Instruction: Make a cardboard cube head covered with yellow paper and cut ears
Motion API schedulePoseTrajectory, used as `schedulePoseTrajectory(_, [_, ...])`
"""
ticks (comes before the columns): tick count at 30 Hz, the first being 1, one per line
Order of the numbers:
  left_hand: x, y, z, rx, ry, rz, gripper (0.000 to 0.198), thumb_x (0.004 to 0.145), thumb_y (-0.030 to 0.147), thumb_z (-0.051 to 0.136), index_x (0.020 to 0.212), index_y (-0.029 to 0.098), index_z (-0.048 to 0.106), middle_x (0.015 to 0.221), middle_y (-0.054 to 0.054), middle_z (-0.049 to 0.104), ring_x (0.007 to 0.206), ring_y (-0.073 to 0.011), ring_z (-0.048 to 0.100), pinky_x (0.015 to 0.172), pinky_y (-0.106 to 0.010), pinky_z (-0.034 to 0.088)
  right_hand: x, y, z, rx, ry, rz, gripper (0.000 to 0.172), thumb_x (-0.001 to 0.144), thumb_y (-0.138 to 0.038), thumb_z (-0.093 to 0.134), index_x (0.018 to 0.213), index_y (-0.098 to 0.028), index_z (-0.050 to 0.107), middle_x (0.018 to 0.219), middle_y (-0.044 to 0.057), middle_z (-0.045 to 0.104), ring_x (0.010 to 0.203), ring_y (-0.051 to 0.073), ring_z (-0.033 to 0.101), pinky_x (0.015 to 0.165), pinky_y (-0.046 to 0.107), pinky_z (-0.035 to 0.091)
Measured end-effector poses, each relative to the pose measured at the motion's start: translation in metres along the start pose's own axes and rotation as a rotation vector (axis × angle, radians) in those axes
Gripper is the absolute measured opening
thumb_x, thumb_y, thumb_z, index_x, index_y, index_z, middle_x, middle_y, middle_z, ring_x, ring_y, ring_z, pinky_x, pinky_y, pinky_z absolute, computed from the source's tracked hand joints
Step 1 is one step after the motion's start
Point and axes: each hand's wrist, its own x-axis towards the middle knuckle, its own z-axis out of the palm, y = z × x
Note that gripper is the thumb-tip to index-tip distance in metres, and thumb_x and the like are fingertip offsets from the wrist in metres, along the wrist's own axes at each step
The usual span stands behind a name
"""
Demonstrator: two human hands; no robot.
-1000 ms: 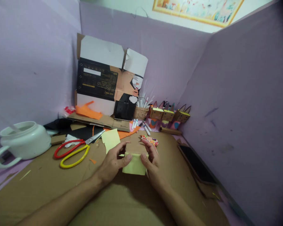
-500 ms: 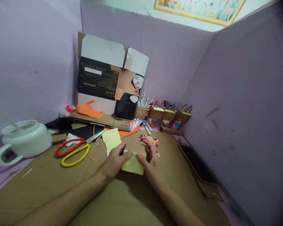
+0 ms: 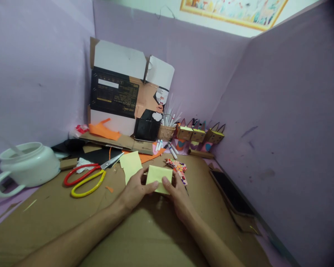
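Observation:
Both my hands grip a small block covered in pale yellow paper (image 3: 158,177) over the brown cardboard work surface (image 3: 144,237). My left hand (image 3: 135,191) pinches its left side with thumb and fingers. On the right side, my right hand (image 3: 178,193) presses its thumb on the lower edge, with fingers behind. The yellow face is tilted up toward me. A loose pale yellow paper sheet (image 3: 130,163) lies just left of the block.
Red and yellow scissors (image 3: 86,177) lie to the left, a white jug (image 3: 28,167) beyond them. A patterned paper scrap (image 3: 179,167) sits behind my right hand. A dark phone (image 3: 231,193) lies at the right. Opened box (image 3: 125,96), markers and small cardboard figures (image 3: 199,135) line the back.
The yellow block has been turned up and away, so its yellow face now stands higher and farther from me. Both hands shifted slightly forward with it.

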Motion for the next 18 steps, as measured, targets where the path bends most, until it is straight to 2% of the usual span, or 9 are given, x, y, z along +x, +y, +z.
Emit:
schedulePoseTrajectory(2, [0.002,-0.001,-0.001,-0.005,0.022,0.016,0.067,0.066,0.038,0.069,0.122,0.011,0.043,0.109,-0.015,0.061,0.093,-0.0275,0.060,0.069,-0.034,0.050,-0.002,-0.002,0.001,-0.006,-0.104,0.038,0.055,0.071,-0.042,0.065,0.117,-0.021,0.046,0.114,0.010,0.059,0.100,0.026,0.058,0.067,0.034,0.053])
schedulePoseTrajectory(4, [0.003,-0.002,-0.002,-0.011,0.018,0.016,0.062,0.068,0.038,0.066,0.120,0.012,0.046,0.107,-0.014,0.062,0.091,-0.0268,0.060,0.067,-0.033,0.051,-0.004,-0.006,0.002,-0.033,-0.151,0.051,0.050,0.072,-0.040,0.066,0.115,-0.020,0.049,0.113,0.009,0.060,0.098,0.026,0.060,0.067,0.033,0.054])
schedulePoseTrajectory(9, [0.003,0.000,-0.003,-0.037,0.008,-0.015,0.049,0.071,0.037,0.064,0.113,0.013,0.054,0.104,-0.013,0.063,0.083,-0.0232,0.062,0.064,-0.032,0.051,-0.004,-0.013,0.003,-0.034,-0.168,0.019,0.043,0.074,-0.037,0.063,0.113,-0.020,0.055,0.112,0.007,0.062,0.095,0.024,0.061,0.070,0.032,0.053])
schedulePoseTrajectory(14, [0.001,0.005,-0.003,-0.039,0.117,-0.068,0.046,0.068,0.036,0.065,0.106,0.013,0.056,0.091,-0.010,0.064,0.076,-0.0225,0.061,0.059,-0.033,0.051,-0.004,-0.013,0.002,-0.052,-0.184,0.004,0.044,0.072,-0.033,0.065,0.114,-0.022,0.056,0.114,0.006,0.063,0.094,0.024,0.061,0.068,0.031,0.053])
schedulePoseTrajectory(18, [0.003,0.004,-0.006,-0.117,0.137,-0.075,0.042,0.068,0.041,0.064,0.098,0.012,0.058,0.080,-0.008,0.065,0.068,-0.0199,0.062,0.061,-0.033,0.051,-0.003,-0.013,0.002,-0.062,-0.197,-0.015,0.040,0.072,-0.029,0.065,0.111,-0.022,0.059,0.110,0.005,0.065,0.094,0.024,0.062,0.074,0.033,0.052])
